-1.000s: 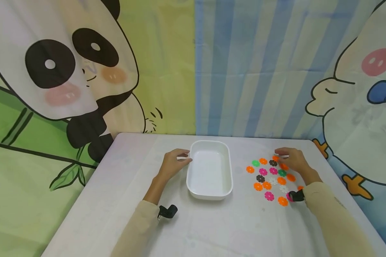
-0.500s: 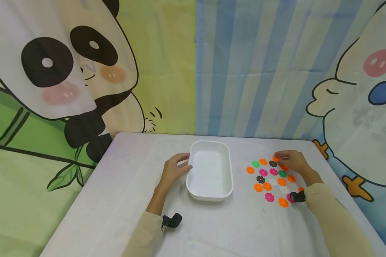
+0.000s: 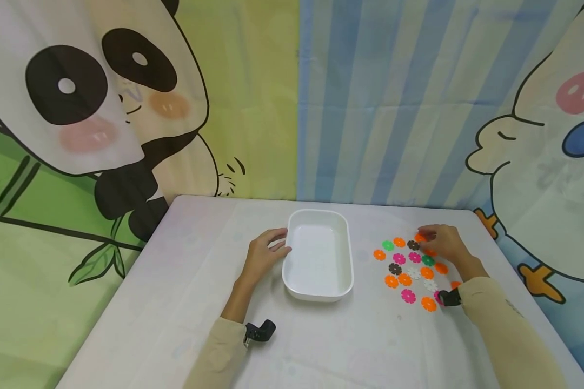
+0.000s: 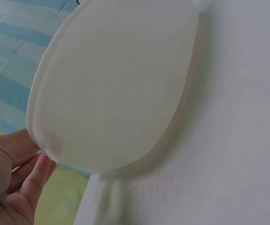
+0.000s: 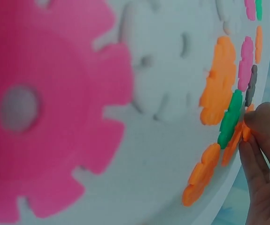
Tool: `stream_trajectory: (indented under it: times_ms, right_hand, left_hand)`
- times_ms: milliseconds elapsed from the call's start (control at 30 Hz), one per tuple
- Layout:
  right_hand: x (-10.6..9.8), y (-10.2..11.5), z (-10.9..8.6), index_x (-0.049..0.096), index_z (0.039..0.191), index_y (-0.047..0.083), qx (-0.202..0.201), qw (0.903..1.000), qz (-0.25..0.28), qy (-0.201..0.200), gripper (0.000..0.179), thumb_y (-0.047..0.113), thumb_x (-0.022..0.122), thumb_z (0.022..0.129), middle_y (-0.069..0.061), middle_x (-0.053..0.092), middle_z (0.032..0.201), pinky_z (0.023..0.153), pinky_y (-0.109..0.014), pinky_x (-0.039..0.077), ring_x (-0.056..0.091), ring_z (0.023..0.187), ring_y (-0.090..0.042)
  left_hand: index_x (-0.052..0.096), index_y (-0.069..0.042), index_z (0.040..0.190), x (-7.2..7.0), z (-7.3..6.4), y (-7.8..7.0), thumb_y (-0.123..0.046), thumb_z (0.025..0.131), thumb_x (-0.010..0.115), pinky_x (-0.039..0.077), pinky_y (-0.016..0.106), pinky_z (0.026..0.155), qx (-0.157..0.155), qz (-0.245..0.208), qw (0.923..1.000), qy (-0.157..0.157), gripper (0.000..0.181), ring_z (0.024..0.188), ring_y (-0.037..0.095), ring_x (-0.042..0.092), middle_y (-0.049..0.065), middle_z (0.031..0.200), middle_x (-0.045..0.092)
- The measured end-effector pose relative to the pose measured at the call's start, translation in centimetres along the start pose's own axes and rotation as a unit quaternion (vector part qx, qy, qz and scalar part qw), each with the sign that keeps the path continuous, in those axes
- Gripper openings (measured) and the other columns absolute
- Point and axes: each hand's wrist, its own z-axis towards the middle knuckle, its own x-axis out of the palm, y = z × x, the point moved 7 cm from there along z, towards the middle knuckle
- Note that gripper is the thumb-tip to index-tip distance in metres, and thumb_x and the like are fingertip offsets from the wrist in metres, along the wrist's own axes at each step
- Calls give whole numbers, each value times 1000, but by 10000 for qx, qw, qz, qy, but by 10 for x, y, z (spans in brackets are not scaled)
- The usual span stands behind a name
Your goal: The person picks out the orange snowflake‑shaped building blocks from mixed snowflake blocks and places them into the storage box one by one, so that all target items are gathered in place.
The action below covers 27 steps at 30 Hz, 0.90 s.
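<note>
In the head view, a white rectangular tray stands on the table. My left hand is at its left rim, and in the left wrist view its thumb and fingers pinch the rim of the same tray. To the right, my right hand is at the far edge of a group of flower-shaped, notched plastic discs. The right wrist view has its thumb and fingertips pinching an orange notched disc. Close by lie a green disc and a dark grey disc.
Several more discs are spread right of the tray, among them a pink disc, a white disc and an orange disc. A pink disc sits very near the right wrist camera. Behind the table hangs a printed curtain.
Along the left rim of the tray, my left hand has shifted slightly toward me and its forearm has moved right. My right hand stays at the far discs with little movement.
</note>
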Motion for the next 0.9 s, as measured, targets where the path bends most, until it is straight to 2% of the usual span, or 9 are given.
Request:
stream_trajectory:
  times_ms: [133, 233, 367, 533, 633, 667, 767, 900]
  right_hand:
    - [-1, -1, 0, 56, 130, -6, 53, 9999, 82, -77, 49, 10, 73, 87, -28, 59, 124, 96, -55, 49, 54, 114, -44]
    - [-3, 1, -2, 56, 131, -6, 53, 9996, 179, -219, 50, 11, 73, 87, -27, 59, 125, 96, -55, 49, 53, 114, -43]
    - [-8, 16, -3, 58, 130, -4, -126, 9983, 257, -508, 49, 14, 73, 87, -26, 60, 124, 94, -55, 51, 55, 114, -43]
    - [-18, 54, -5, 60, 127, -5, -667, 9931, 361, -894, 44, 8, 73, 87, -25, 62, 122, 90, -55, 52, 58, 111, -44]
    - [-22, 76, -3, 62, 124, -5, -1014, 9880, 441, -1078, 42, 5, 74, 85, -24, 64, 119, 88, -53, 54, 61, 108, -42]
    - [-23, 84, -2, 63, 124, -4, -1129, 9863, 450, -1116, 41, 5, 75, 85, -23, 65, 118, 88, -53, 54, 62, 107, -41]
    - [-24, 112, 2, 65, 122, -4, -1455, 9810, 583, -1142, 41, 7, 76, 84, -21, 66, 117, 86, -52, 55, 64, 105, -39]
    - [-17, 155, 8, 65, 122, -2, -1667, 9783, 691, -1021, 41, 11, 76, 85, -19, 67, 118, 86, -51, 56, 65, 105, -36]
  left_hand:
    - [62, 4, 123, 1, 0, 1, 3, 79, 78, 54, 32, 93, 118, -86, 9999, 5, 47, 117, 33, 59, 15, 124, 61]
    - [62, 3, 123, 1, 0, 1, 4, 79, 77, 54, 32, 93, 163, -108, 9998, -31, 46, 116, 31, 59, 14, 124, 61]
    - [63, 2, 122, 1, 0, 1, 4, 79, 77, 54, 30, 92, 188, -129, 9997, -91, 45, 116, 27, 60, 12, 123, 62]
    - [58, 10, 124, 2, 1, -2, 9, 80, 74, 53, 41, 96, 259, -328, 9991, 21, 47, 117, 39, 57, 26, 126, 57]
    - [57, 12, 125, 3, 1, -2, 8, 81, 74, 52, 44, 97, 240, -427, 9988, 96, 47, 119, 43, 55, 29, 127, 55]
    - [58, 10, 124, 4, 2, 2, 7, 80, 75, 52, 42, 96, 259, -424, 9987, 74, 47, 119, 42, 56, 28, 127, 56]
    - [61, 6, 123, 3, 1, 1, 5, 80, 77, 53, 38, 95, 266, -434, 9987, -20, 46, 117, 38, 58, 23, 125, 58]
    - [61, 7, 122, 2, -1, 0, 6, 80, 76, 53, 36, 95, 298, -388, 9988, -101, 45, 115, 35, 60, 21, 122, 60]
